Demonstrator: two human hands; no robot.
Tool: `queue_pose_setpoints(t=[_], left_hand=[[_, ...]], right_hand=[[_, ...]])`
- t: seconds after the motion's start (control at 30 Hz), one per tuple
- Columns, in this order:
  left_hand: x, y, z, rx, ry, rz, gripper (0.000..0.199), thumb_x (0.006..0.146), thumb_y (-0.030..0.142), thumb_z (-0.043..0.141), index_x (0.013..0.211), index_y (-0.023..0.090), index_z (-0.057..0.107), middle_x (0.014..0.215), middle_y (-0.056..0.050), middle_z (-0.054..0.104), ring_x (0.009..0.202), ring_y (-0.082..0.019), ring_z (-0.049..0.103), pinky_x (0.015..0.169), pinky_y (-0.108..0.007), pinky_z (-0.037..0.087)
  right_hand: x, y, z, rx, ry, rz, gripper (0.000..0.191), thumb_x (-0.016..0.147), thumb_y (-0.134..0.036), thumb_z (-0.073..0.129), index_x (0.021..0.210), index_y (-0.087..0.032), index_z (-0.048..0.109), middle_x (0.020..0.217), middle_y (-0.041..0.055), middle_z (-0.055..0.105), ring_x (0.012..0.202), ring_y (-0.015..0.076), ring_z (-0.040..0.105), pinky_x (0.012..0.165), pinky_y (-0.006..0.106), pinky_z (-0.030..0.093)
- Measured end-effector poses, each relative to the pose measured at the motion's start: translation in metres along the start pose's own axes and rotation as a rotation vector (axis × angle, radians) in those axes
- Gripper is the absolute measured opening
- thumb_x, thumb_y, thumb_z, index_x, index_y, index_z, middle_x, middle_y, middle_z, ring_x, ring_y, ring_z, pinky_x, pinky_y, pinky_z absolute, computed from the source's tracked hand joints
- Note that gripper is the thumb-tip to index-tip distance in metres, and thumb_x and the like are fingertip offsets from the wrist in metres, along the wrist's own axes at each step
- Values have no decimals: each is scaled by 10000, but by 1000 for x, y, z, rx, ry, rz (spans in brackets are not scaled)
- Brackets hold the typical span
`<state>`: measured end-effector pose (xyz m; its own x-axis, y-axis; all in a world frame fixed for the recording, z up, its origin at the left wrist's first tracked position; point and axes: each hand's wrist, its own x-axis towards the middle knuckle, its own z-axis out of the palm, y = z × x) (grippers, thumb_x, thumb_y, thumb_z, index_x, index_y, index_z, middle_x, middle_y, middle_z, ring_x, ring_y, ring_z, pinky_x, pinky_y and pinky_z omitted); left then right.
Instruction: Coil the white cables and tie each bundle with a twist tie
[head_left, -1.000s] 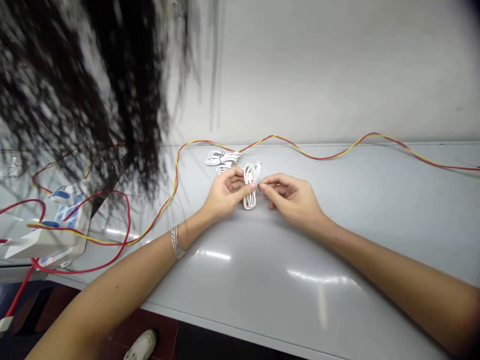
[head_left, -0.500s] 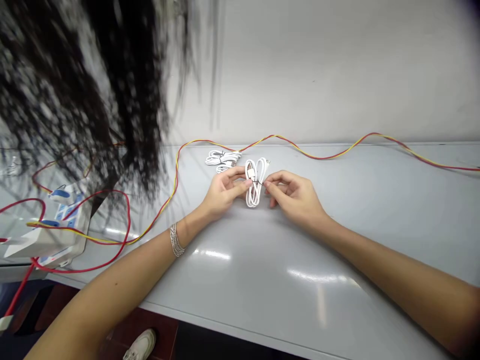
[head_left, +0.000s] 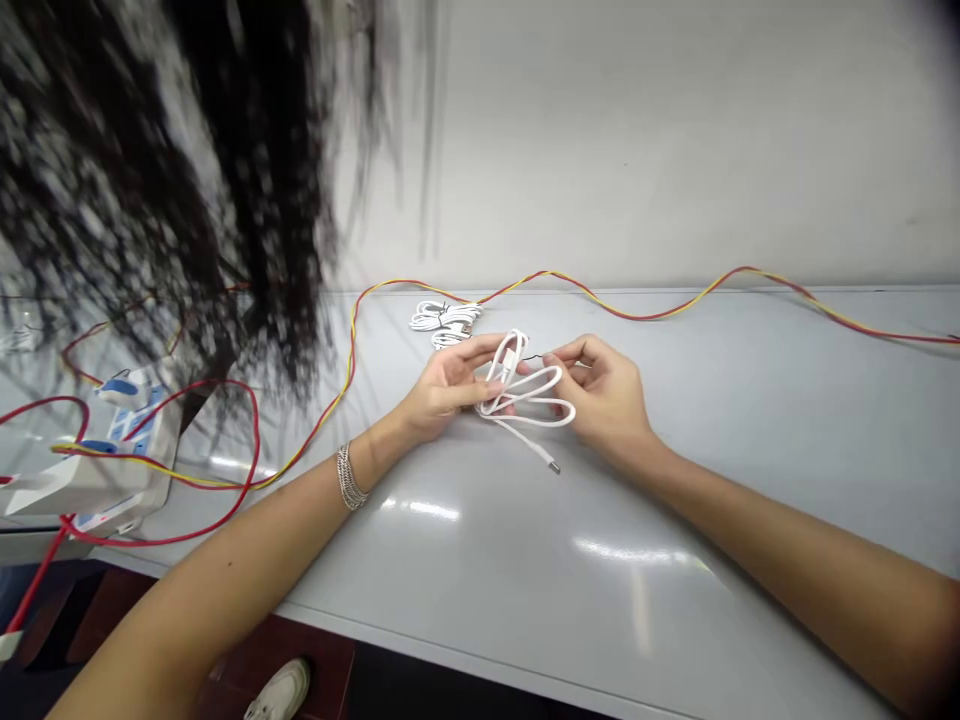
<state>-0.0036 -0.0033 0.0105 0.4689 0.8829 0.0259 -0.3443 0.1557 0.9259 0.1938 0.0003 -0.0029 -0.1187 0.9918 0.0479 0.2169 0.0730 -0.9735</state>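
No readable text or labels.

Single head-worn view, close above table (head_left: pixel 525 580), facing forward and down toward wall (head_left: pixel 675 140).

Your left hand (head_left: pixel 454 392) pinches loosened white cable (head_left: pixel 529 400) | your right hand (head_left: pixel 600 385) grips thin black tie (head_left: pixel 533 357) | bundled white cables (head_left: pixel 444 318) lie just beyond your left hand, near red-and-yellow wire (head_left: pixel 352 345)
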Motion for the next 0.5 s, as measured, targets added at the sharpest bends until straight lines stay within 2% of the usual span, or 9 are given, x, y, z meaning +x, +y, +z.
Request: queue_pose_setpoints(t=[0.13, 0.27, 0.37, 0.5], left_hand=[[2, -1, 3, 38, 167, 39, 501, 674, 224, 827, 1138, 188, 643, 1196, -109, 643, 823, -169, 656, 654, -297, 600], [5, -4, 3, 27, 284, 69, 505, 648, 210, 837, 1106, 216, 623, 1181, -60, 603, 803, -139, 645, 661, -296, 597], [8, -4, 3, -32, 305, 62, 544, 614, 190, 855, 1078, 209, 570, 1001, -7, 601, 743, -131, 663, 721, -321, 599], [9, -4, 3, -61, 331, 64, 599, 606, 212, 870, 1056, 220, 475, 907, 18, 614, 792, -174, 700, 763, -342, 584]], right_hand=[[2, 2, 2, -26, 210, 44, 234, 844, -434, 622, 830, -230, 507, 676, 5, 567, 507, 127, 501, 473, 290, 379], [5, 1, 4, 105, 285, 70, 312, 807, -410, 664, 895, -259, 406, 839, -6, 556, 504, 104, 506, 443, 286, 404], [6, -1, 4, 120, 250, 71, 305, 785, -332, 659, 892, -262, 381, 805, -31, 518, 462, 81, 458, 408, 264, 377], [4, -3, 4, 49, 33, 5, 195, 733, -228, 666, 862, -224, 519, 702, -27, 539, 520, 93, 467, 468, 253, 383]])
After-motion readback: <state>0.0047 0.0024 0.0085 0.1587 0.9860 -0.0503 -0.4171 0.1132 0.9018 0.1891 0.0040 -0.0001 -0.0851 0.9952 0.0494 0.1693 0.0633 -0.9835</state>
